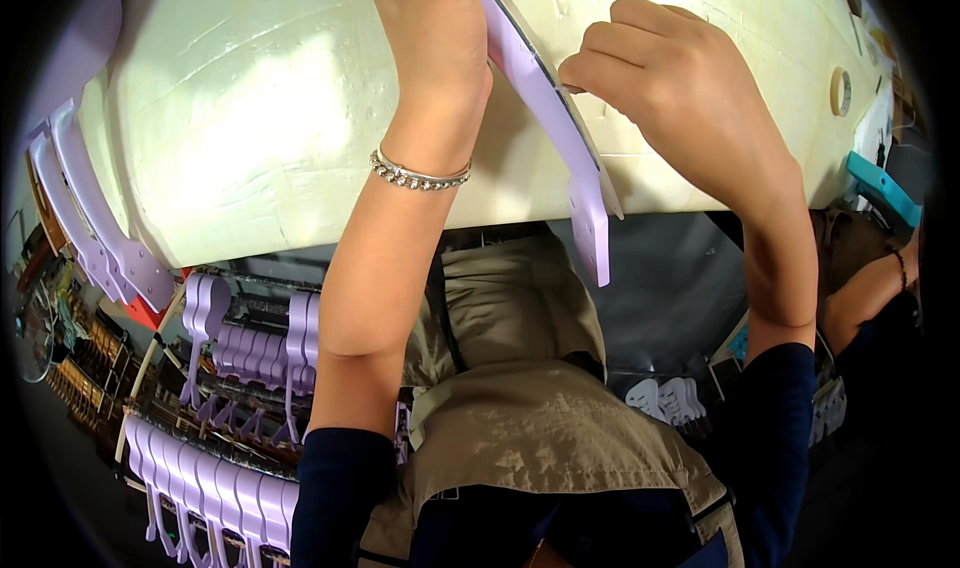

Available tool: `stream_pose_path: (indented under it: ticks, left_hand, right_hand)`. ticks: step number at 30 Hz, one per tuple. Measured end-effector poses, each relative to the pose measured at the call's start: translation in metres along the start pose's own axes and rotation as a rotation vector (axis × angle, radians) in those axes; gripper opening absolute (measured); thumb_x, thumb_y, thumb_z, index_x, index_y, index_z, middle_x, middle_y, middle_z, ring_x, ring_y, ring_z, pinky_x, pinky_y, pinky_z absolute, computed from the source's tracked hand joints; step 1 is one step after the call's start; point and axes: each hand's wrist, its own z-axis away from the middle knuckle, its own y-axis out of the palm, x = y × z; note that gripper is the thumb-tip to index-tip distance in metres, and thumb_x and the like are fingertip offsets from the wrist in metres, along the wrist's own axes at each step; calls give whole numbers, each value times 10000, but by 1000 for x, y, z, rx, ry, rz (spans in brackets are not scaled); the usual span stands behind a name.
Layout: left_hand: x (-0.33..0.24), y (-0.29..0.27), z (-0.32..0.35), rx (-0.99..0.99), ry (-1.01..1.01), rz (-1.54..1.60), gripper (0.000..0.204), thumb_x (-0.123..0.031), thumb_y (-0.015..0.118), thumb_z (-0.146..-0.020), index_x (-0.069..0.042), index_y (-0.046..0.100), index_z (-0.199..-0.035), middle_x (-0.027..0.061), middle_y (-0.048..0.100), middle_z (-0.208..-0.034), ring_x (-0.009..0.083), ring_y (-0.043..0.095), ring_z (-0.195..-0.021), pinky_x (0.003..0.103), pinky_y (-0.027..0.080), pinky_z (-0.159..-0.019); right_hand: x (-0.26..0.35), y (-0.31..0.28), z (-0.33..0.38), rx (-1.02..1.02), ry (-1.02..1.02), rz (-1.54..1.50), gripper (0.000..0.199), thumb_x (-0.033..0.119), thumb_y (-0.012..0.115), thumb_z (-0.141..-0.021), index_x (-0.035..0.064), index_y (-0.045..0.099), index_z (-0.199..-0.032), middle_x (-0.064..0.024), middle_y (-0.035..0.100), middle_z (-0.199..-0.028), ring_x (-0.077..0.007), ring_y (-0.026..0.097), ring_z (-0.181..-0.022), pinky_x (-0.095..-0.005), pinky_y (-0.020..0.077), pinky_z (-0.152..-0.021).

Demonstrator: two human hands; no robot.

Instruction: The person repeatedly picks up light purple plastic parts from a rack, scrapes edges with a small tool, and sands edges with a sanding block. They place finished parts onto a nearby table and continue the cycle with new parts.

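Note:
My left hand [440, 33], with bracelets at its wrist, reaches to the top edge of the view. It grips a long, curved lavender strip [540, 93], though its fingers are partly cut off there. A dark line and a thin pale edging run along the strip's right side. The strip's lower end, with small holes, sticks out past the table's near edge. My right hand [665, 83] is closed in a pinch beside that edging, and what it pinches is too small to make out.
The cream-covered table [250, 158] lies under both hands. A tape roll [840, 92] and a teal object [884, 190] are at its right end. More lavender strips [95, 208] lie at left, above racked lavender parts [215, 478]. Another person's arm [865, 293] is at right.

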Motion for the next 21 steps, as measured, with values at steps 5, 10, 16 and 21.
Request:
stream_pose_path:
  ticks: [5, 10, 16, 21]
  left_hand:
    - [-5, 3, 4, -15, -32, -71, 379, -367, 538, -882, -109, 470, -613, 3, 433, -540, 100, 429, -499, 235, 367, -497]
    - [-4, 2, 3, -2, -19, -25, 373, -367, 543, -881, -115, 463, -618, 2, 430, -541, 98, 421, -489, 232, 367, -489]
    - [2, 3, 0, -20, 33, -5, 364, -356, 546, -882, -126, 453, -616, -4, 419, -536, 96, 417, -492, 229, 366, -486]
    - [0, 3, 2, 12, 52, -57, 355, -349, 546, -885, -127, 451, -624, -10, 417, -538, 90, 413, -493, 224, 366, -487]
  right_hand:
    - [-7, -13, -22, -36, 12, -63, 58, 86, 577, -671, 63, 590, -722, -27, 542, -658, -184, 545, -650, -286, 469, -566]
    - [-4, -2, -11, -40, -20, 22, 81, 80, 579, -651, 76, 582, -731, -22, 513, -660, -189, 526, -659, -302, 442, -553]
    - [4, -3, 12, 53, 8, -19, 105, 71, 579, -638, 80, 588, -742, -20, 508, -670, -201, 520, -673, -319, 425, -546]
    - [-6, -13, -17, 5, 18, -63, 50, 93, 574, -669, 68, 573, -712, -23, 531, -654, -189, 539, -654, -292, 467, -569]
